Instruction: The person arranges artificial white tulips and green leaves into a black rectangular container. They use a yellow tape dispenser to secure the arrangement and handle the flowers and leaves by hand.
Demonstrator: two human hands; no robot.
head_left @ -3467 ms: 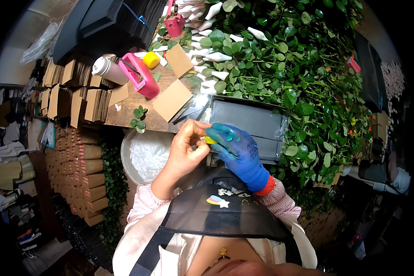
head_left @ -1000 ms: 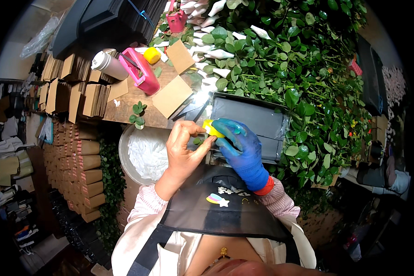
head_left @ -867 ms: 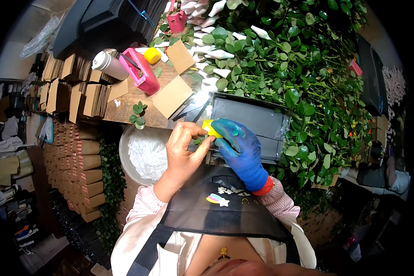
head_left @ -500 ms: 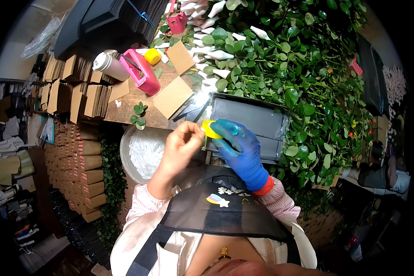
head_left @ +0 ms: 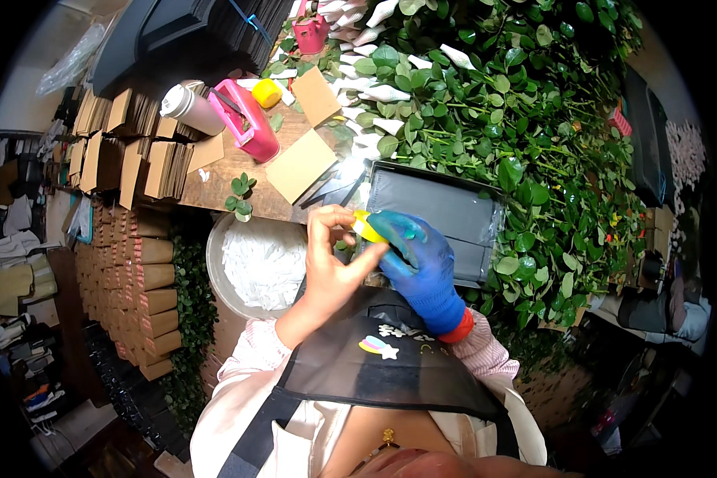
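By the left edge of the tray [head_left: 434, 209], the gloved right hand [head_left: 424, 267] is grasping a yellow piece [head_left: 366, 226]. The left hand [head_left: 334, 263] is touching it; whether that grip is clenching, I cannot tell. Leaves [head_left: 551, 201] are lying right of the tray; a bowl [head_left: 214, 267] is sitting left.

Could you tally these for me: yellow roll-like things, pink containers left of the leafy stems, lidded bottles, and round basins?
Yellow roll-like things: 2
Pink containers: 2
Lidded bottle: 1
Round basin: 1
Total: 6
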